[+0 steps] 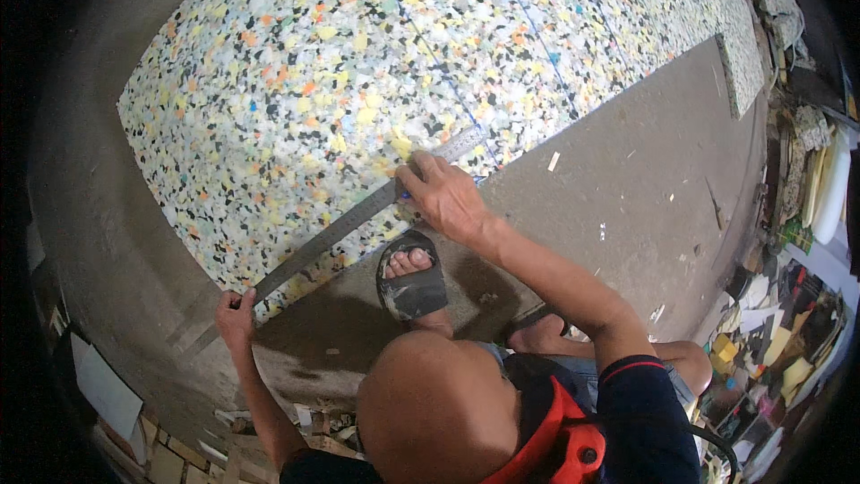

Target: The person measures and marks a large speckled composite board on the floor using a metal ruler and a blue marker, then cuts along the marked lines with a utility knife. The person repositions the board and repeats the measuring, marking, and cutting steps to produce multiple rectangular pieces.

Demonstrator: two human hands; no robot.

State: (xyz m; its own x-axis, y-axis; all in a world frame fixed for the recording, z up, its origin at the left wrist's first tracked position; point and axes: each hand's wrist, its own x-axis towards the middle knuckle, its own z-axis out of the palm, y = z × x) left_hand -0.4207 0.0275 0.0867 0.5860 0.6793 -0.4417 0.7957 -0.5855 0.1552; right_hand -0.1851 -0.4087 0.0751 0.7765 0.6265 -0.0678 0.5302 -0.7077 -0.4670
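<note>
A large sheet of speckled, multicoloured foam (313,99) lies on the floor before me. A long metal ruler (333,233) crosses its near edge at a slant. My left hand (236,318) pinches the ruler close to the foam's near left corner, and the ruler's end runs past it over the floor. Further up, my right hand (448,202) has its fingers bent over the ruler, pressing it on the foam. Something small and blue shows beneath those fingers, too hidden to name. Several blue lines (528,13) are drawn across the foam toward its far side.
My sandalled foot (414,278) stands at the foam's near edge. Bare concrete floor (618,188) stretches to the right, with small scraps on it. A heap of foam offcuts and waste (779,341) lines the right side. A pale board (107,394) leans at the lower left.
</note>
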